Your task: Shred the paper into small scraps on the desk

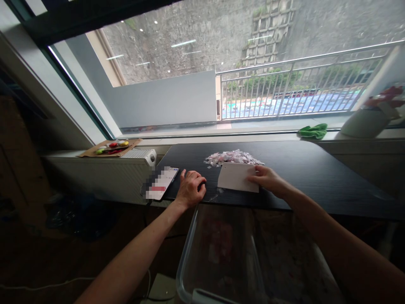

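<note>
The white card (237, 178) is over the worktop (297, 162), just in front of a heap of paper bits (234, 156). The right hand (268, 179) pinches its right side with thumb and fingers, perhaps to keep it steady. The left hand (190, 188) is near the phone (163, 183), fingers curled; I cannot tell if they pinch anything. A see-through bin (187, 257) sits below, maybe to be close by.

White radiator (95, 177) at left, brown cardboard (89, 152) on top with small red, yellow and green items (114, 145). Green cloth (313, 131) on windowsill (190, 140), pale rounded container (363, 123) just right of it. Outside window: metal railing (286, 90), grey wall (196, 38).
</note>
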Demonstrator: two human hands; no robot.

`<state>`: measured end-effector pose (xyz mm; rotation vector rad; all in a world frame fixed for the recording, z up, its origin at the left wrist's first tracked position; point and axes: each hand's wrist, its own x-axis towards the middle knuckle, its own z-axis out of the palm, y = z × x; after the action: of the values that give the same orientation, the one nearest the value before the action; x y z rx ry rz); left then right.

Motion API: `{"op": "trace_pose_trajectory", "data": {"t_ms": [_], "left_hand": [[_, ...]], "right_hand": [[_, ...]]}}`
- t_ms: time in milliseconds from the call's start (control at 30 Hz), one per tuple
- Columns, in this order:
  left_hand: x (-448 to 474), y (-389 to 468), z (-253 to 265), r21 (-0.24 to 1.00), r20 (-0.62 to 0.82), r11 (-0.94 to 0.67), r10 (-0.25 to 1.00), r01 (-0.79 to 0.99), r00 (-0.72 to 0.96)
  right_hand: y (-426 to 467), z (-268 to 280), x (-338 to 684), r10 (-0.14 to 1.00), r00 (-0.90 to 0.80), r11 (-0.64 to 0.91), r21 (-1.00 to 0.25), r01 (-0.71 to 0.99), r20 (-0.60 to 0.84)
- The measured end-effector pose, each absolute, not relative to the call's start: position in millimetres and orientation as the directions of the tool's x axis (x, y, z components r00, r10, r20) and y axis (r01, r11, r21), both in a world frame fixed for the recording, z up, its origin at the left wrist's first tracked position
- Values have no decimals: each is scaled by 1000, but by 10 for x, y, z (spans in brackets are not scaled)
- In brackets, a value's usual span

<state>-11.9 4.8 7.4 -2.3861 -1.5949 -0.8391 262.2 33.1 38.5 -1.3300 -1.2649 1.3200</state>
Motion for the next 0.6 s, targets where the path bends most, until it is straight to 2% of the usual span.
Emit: {"op": "trace_pose_trajectory", "data": {"t_ms": [167,300,433,600], "left_hand": [[-117,39,88,175,521,-417,808,892,276],[-113,37,96,178,516,-417,811,891,276],[-115,42,90,182,520,-416,810,891,272],[-120,45,78,176,523,-419,806,891,276]], "right_hand": [[280,384,2729,978,-149,-136,-986,99,-149],[284,358,2833,990,-86,-103,-989,107,-113],[222,359,2835,987,-48,-150,-985,83,-154],[124,378,2792,977,-134,-152,-983,105,-166]]}}
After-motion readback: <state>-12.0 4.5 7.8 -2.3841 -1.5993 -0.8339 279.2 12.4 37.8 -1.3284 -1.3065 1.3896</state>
